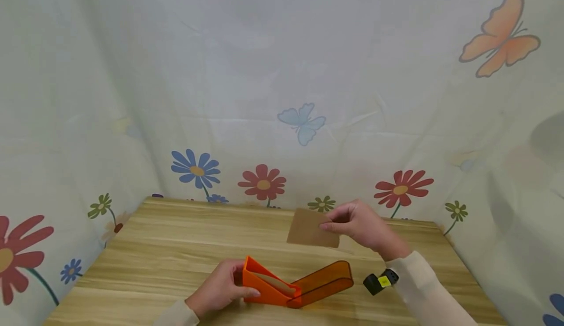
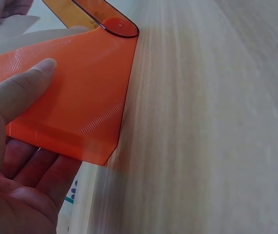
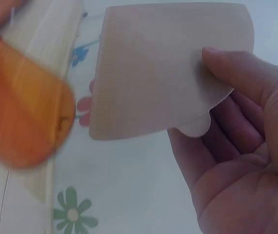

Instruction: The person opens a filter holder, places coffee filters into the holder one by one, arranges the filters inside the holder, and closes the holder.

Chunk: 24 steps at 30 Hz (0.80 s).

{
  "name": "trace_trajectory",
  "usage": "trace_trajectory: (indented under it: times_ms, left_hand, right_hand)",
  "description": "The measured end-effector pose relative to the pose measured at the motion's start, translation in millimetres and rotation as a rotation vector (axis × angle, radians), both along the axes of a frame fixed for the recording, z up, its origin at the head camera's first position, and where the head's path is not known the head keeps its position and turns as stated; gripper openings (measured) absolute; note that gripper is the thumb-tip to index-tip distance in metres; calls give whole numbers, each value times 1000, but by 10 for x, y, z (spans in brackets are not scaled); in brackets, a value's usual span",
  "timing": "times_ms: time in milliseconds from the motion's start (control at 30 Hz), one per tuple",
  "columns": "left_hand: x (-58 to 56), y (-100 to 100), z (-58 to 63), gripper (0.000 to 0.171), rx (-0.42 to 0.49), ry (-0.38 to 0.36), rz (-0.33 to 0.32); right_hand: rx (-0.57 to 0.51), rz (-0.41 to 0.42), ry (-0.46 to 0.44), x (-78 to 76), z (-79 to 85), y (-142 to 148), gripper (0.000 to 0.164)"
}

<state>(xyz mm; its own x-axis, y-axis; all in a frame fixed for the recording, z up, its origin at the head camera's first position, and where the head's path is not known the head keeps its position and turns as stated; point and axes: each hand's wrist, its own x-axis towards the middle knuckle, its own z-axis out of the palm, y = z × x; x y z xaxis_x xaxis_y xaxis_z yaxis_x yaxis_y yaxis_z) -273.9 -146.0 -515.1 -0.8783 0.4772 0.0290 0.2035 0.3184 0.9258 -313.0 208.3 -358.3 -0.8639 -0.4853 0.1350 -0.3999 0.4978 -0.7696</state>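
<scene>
My left hand [image 1: 220,289] grips an orange coffee filter holder [image 1: 264,294] at its tall left end, thumb on the near side face and fingers around the back and underside. Its translucent amber lid [image 1: 328,279] is swung open to the right. Inside the holder, pale brown paper [image 1: 274,282] shows. Above and beyond the lid, my right hand [image 1: 363,228] pinches a brown paper coffee filter [image 1: 308,230] by its right edge, between thumb and fingers. The right wrist view shows the filter's [image 3: 148,73] crimped side seam and a small rounded tab at its lower edge.
A wood-grain table [image 1: 176,238] lies beneath both hands. Behind and at the sides hangs a pale curtain [image 1: 246,71] printed with flowers and butterflies. A black strap device with a yellow label [image 1: 384,281] sits at the right wrist.
</scene>
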Motion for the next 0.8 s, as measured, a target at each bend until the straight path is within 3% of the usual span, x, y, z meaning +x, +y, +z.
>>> trace_trajectory:
  times_ms: [300, 800]
  left_hand:
    - [4, 4, -23, 36, 7, 15, -2]
    - [13, 10, -10, 37, -1, 14, -1]
  right_hand:
    - [-86, 65, -7, 184, 2, -222, 14]
    - [-95, 25, -83, 343, -185, -412, 15]
